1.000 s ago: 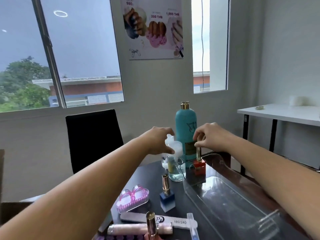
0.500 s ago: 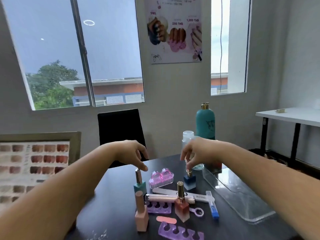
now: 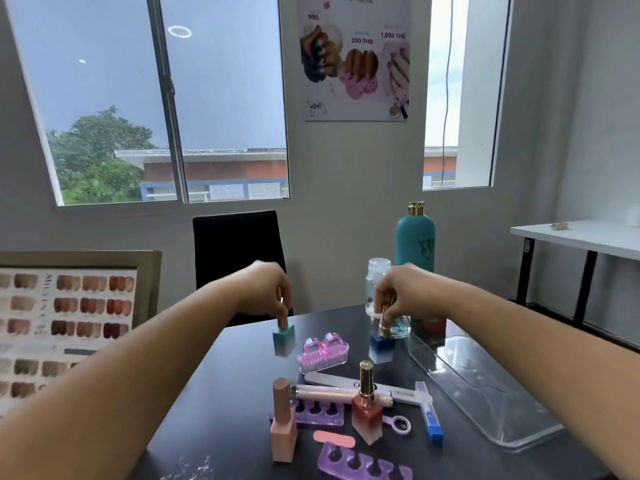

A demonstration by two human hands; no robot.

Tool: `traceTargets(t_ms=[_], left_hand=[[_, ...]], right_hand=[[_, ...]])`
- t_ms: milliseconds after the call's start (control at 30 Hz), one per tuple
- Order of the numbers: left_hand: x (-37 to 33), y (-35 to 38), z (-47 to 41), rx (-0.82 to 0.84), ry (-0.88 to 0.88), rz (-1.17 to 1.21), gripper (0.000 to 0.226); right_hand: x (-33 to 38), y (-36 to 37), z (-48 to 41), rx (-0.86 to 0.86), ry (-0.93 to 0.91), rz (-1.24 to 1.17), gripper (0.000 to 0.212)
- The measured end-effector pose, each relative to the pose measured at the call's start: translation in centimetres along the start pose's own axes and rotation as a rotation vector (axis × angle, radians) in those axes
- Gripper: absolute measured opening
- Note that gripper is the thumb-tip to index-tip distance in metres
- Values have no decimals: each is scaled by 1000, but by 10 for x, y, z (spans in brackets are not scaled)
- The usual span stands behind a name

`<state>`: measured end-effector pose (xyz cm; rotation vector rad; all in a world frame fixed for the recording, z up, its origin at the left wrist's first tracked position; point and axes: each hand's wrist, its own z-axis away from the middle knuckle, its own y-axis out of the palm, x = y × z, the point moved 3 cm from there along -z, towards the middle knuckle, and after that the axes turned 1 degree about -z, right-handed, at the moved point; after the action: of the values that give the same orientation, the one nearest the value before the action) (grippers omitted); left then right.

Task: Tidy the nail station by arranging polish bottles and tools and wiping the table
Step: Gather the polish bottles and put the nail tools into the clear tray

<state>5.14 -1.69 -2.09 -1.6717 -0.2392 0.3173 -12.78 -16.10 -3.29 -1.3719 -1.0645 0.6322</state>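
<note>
My left hand (image 3: 266, 289) grips the gold cap of a teal polish bottle (image 3: 284, 338), held slightly above the dark table (image 3: 221, 410). My right hand (image 3: 403, 294) pinches the cap of a blue polish bottle (image 3: 381, 348), also lifted a little. A peach polish bottle (image 3: 283, 422) and a red-orange polish bottle (image 3: 366, 408) stand nearer to me. Around them lie a nail file (image 3: 332, 381), a pink tube (image 3: 329, 393), purple toe separators (image 3: 360, 464), a pink nail brush (image 3: 323, 351) and a blue-tipped tool (image 3: 429, 415).
A clear acrylic tray (image 3: 485, 393) lies at the right. Behind it stand a tall teal bottle (image 3: 415, 237), a clear pump bottle (image 3: 377, 289) and a red polish bottle (image 3: 433, 323). A colour swatch chart (image 3: 65, 323) leans at left; a black chair (image 3: 239, 254) faces me.
Both hands left the pump bottle and red bottle at the back, moved nearer, closed on the teal and blue bottle caps and lifted them. The view swung left and down.
</note>
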Motion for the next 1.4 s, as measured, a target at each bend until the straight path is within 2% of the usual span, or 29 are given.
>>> traceTargets(t_ms=[167,267,667,800,967,1133,1233,1400], left_hand=[[-18,-9,-48,-210,53,69,12],[-29,4,-79,-253,81,86,13],[-44,56,-150,-166,125,96,12],[-43,62,-155,-132,109,79,15],[-37,49,-140,-107,69,94,35],[-26,14,-96,-150,58,84,32],[-21,-6,-57,-141,55,105,28],[-18,-19,9,-4,64,202,27]], right_hand=[[-3,-11,-31,-80,-38,52,14],[-8,-14,-52,-89,-33,99,14],[-25,12,-100,-64,-43,379,10],[-29,15,-100,-75,-7,356,16],[-22,3,-85,-118,-36,330,17],[1,-19,-52,-137,-54,257,18],[20,-30,-23,-116,-76,119,17],[45,-32,26,-31,-124,-75,16]])
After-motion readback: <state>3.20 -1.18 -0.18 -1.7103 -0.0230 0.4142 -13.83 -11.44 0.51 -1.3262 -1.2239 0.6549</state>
